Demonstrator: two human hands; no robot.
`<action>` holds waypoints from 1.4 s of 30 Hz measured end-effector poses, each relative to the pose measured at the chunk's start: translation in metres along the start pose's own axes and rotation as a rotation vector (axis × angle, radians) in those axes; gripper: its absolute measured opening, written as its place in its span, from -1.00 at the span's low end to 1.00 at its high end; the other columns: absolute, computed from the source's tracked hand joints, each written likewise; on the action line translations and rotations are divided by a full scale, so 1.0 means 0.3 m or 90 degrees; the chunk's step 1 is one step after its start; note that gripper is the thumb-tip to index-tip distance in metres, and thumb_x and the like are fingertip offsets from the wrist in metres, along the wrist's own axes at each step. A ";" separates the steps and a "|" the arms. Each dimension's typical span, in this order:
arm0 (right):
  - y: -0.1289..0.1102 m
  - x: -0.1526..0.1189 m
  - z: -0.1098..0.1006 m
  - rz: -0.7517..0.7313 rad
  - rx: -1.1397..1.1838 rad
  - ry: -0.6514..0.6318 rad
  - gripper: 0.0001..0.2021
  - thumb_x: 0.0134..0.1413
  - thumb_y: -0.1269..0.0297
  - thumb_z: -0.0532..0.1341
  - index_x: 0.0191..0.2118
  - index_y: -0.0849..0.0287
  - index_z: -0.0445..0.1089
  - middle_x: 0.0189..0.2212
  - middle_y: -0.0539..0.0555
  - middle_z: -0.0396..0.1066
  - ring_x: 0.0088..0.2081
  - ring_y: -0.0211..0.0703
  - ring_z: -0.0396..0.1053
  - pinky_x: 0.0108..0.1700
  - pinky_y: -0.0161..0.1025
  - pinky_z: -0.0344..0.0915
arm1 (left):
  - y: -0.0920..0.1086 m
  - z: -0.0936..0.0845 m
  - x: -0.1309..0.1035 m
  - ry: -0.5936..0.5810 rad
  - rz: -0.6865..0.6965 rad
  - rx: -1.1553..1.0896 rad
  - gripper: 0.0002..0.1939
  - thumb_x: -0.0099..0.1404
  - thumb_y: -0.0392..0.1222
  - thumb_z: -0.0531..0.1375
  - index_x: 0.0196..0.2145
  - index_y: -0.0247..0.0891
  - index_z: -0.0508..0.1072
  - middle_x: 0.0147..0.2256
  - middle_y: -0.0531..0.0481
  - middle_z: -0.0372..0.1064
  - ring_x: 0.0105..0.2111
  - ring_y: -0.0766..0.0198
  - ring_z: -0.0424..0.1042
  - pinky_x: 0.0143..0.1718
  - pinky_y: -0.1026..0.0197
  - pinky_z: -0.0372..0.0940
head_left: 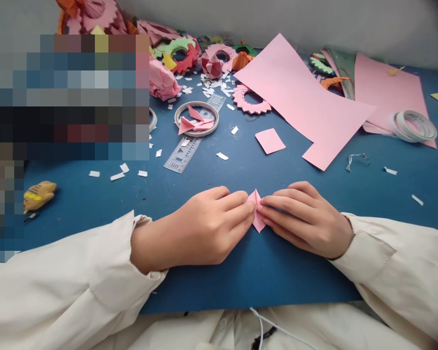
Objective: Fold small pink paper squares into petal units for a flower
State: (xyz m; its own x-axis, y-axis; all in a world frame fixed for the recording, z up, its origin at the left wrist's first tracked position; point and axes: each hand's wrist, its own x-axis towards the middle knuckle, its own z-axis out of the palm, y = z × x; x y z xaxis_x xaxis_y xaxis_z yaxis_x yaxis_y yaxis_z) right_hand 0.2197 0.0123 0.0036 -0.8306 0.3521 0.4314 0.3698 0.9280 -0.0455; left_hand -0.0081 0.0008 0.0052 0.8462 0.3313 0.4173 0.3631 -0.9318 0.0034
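Observation:
Between my two hands, near the table's front edge, is a small folded piece of pink paper (257, 221) with a crease down its middle. My left hand (213, 221) pinches its left side with fingers pressed together. From the other side, the fingertips of my right hand (306, 218) close on its right edge. The fingers hide both side corners; the top and bottom points show. Just beyond my hands lies a flat pink paper square (270, 141). Folded pink pieces (200, 125) sit inside a roll of tape (177, 124), which rests on a clear plastic ruler (180, 158).
A large cut pink sheet (295, 87) lies at the back right, near another pink sheet (387, 90) and tape rolls (416, 127). Folded paper rings (250, 99) and several white scraps (222, 156) are scattered about. A yellow striped object (40, 195) lies at left. The upper left is pixelated.

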 end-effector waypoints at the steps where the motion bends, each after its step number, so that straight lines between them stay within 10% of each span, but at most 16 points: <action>1: 0.000 0.000 0.000 0.000 -0.002 -0.001 -0.83 0.15 0.43 0.15 -0.11 0.27 0.34 -0.27 0.12 0.49 -0.24 -0.20 0.41 -0.23 -0.17 0.30 | 0.000 0.001 0.000 0.001 0.001 -0.002 -0.81 0.29 -0.34 0.07 -0.21 -0.44 0.44 -0.20 -0.26 0.47 -0.16 0.07 0.44 -0.31 0.11 0.37; 42: 0.011 0.001 0.013 0.054 -0.031 0.000 -0.83 0.13 0.39 0.15 -0.16 0.28 0.38 -0.20 0.17 0.45 -0.21 -0.08 0.36 -0.26 -0.11 0.25 | 0.006 0.009 -0.002 -0.059 0.017 0.031 -0.75 0.33 -0.30 0.03 -0.12 -0.42 0.42 -0.17 -0.17 0.43 -0.17 0.12 0.39 -0.33 0.14 0.28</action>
State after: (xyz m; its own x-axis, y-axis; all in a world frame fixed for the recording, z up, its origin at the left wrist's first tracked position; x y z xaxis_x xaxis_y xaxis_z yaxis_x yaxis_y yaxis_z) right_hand 0.2191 0.0160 0.0000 -0.7956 0.4296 0.4272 0.4591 0.8876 -0.0376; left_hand -0.0070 -0.0007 0.0025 0.8875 0.3202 0.3314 0.3559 -0.9331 -0.0513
